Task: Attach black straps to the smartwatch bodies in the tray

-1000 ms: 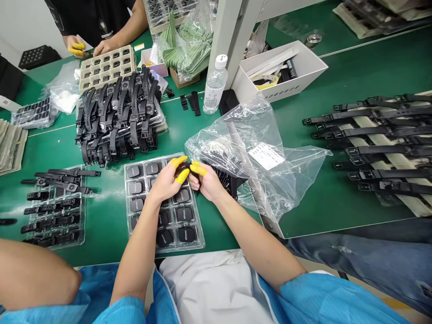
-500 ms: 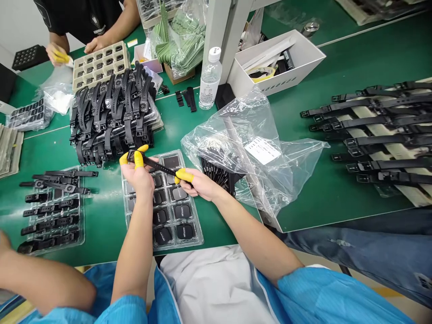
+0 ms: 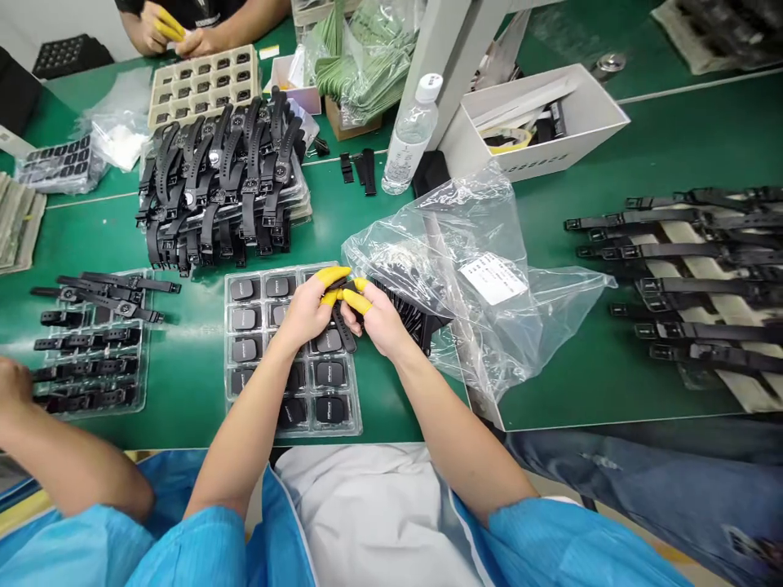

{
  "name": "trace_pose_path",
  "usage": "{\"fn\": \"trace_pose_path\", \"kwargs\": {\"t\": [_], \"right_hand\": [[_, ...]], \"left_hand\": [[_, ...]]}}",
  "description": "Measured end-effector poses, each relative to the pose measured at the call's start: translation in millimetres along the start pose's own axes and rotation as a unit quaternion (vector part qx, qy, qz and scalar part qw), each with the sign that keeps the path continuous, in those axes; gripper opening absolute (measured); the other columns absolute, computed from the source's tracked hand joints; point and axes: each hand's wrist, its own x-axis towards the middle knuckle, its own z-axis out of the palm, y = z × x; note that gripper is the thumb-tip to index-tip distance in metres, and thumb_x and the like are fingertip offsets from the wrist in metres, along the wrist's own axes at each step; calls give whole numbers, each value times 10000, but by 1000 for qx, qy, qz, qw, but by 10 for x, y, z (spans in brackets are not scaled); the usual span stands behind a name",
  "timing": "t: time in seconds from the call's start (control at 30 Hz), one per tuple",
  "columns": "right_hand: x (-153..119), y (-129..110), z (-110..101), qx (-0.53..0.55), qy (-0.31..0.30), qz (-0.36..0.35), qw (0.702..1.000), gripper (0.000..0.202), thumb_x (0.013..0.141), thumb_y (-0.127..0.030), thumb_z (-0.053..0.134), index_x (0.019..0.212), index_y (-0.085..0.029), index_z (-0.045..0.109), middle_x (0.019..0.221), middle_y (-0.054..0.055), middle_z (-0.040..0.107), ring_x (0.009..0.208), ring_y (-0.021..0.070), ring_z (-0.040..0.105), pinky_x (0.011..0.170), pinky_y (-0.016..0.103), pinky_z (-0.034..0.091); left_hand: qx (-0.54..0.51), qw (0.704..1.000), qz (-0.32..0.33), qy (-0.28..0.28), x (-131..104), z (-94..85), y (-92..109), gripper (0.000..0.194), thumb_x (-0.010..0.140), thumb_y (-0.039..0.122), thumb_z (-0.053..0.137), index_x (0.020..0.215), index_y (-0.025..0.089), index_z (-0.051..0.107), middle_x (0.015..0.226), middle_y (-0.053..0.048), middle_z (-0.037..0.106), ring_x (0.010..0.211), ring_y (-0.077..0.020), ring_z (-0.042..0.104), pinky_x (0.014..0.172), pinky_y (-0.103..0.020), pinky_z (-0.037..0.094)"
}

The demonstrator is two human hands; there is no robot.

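Note:
My left hand [image 3: 311,311] and my right hand [image 3: 380,318] come together above the clear tray's right side, yellow finger covers on some fingertips. Between them they pinch a black watch [image 3: 343,326], its perforated strap hanging down toward the tray. Fingers hide most of the watch. Below lies the clear plastic tray [image 3: 358,420], whose pockets hold several black square pieces, some with white lettering. Right beside my right hand, a bundle of black straps [image 3: 411,314] sticks out of a clear plastic bag [image 3: 483,204] with a white label.
Stacked trays of watches [image 3: 223,179] stand behind. Another watch tray [image 3: 145,359] lies left, near a neighbour's hand [image 3: 13,379]. A water bottle [image 3: 411,134], white box [image 3: 550,155] and metal post [image 3: 437,57] stand beyond; more straps [image 3: 685,285] lie right. Across the table, a person handles something small.
My left hand has moved right to meet my right hand, which shifted slightly right. The strap, stretched between them before, now hangs down. The head view has shifted a little.

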Motion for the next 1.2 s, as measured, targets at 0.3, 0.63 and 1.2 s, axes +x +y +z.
{"fn": "trace_pose_path", "kwargs": {"t": [0.3, 0.63, 1.2], "right_hand": [[-29, -50, -34, 56, -55, 68, 995, 304, 799, -412, 777, 808, -225, 537, 442, -96, 468, 359, 69, 280, 366, 210, 204], [-8, -18, -19, 93, -26, 34, 995, 431, 781, -471, 817, 781, -255, 443, 462, -116, 385, 380, 75, 263, 380, 200, 221], [-33, -20, -19, 12, -10, -6, 1000, 419, 820, -538, 794, 804, -252, 488, 465, -111, 410, 395, 83, 305, 405, 220, 258]], "left_hand": [[20, 995, 91, -24, -36, -48, -72, 572, 871, 6, 432, 1354, 195, 675, 1380, -105, 704, 1338, -230, 636, 1170, -436, 510], [14, 997, 65, -28, -49, -15, -17, 480, 987, 150, 455, 1437, 211, 610, 1374, -116, 651, 1318, -241, 620, 1172, -428, 502], [44, 994, 85, -48, -80, -127, 88, 442, 1015, 250, 517, 1448, 195, 585, 1340, -128, 670, 1261, -268, 654, 1130, -428, 537]]}}
